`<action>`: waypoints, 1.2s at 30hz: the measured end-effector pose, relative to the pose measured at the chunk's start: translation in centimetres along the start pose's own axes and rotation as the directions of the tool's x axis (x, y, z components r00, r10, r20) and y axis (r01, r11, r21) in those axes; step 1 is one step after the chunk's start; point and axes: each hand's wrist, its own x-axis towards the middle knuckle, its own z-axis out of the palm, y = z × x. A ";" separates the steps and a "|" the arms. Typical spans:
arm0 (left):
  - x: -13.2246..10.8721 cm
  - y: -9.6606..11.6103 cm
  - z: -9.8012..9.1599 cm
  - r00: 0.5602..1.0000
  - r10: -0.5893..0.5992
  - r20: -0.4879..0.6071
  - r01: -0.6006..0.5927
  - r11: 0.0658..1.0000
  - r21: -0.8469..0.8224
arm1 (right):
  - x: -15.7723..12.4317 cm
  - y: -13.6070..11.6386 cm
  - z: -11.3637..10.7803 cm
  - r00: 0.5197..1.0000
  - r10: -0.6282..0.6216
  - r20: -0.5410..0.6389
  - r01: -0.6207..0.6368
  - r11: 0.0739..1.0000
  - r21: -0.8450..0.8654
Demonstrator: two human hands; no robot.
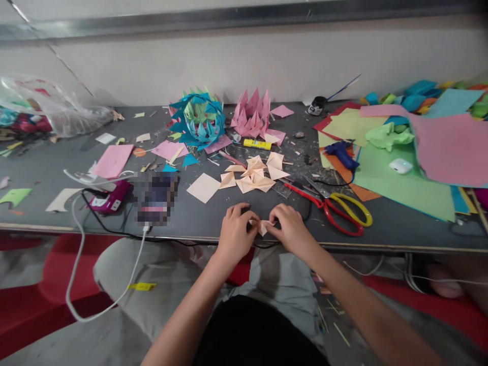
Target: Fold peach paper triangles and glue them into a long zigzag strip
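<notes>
Centrally, at the near edge of the dark grey tabletop [206, 221], a small folded piece of pale peach paper [263, 228] is held between two bare hands. Left hand [237, 231]: grip closed, thumb and fingers pinching the piece's left side. Right hand [292, 227]: grip likewise closed, pinching its right side. Fingertips cover both ends, so the full fold cannot be made out; only the middle shows.

Just beyond, a loose cluster of folded peach paper pieces [253, 180]; they overlap, and an exact count is uncertain. Left of these, a flat peach paper square [203, 188]. Right, scissors with one red and one yellow handle loop [345, 213], lying near the right hand.

Farther back, a spiky blue and green paper ring [202, 122], its rear partly hidden by its own front points. Dark-screened phone [156, 198] on the left: pixelated, display unreadable. Clear plastic bag [57, 107] cut off at left; large pink paper sheet [450, 147] cut off at right.
</notes>
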 end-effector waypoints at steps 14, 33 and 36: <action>-2.0 -1.0 1.7 0.951 0.290 -0.107 -0.264 0.943 0.204 | -2.3 0.1 1.0 0.922 -0.320 -0.215 0.301 0.946 -0.120; -1.0 -5.9 -3.5 0.936 0.248 -0.251 -0.195 0.957 0.215 | -2.5 0.5 -1.7 0.695 -0.649 -0.309 0.671 0.740 -0.046; 1.1 -8.5 -5.4 0.945 0.045 -0.325 0.079 0.930 0.358 | 1.0 1.1 -4.5 0.623 -0.625 -0.471 0.586 0.771 -0.248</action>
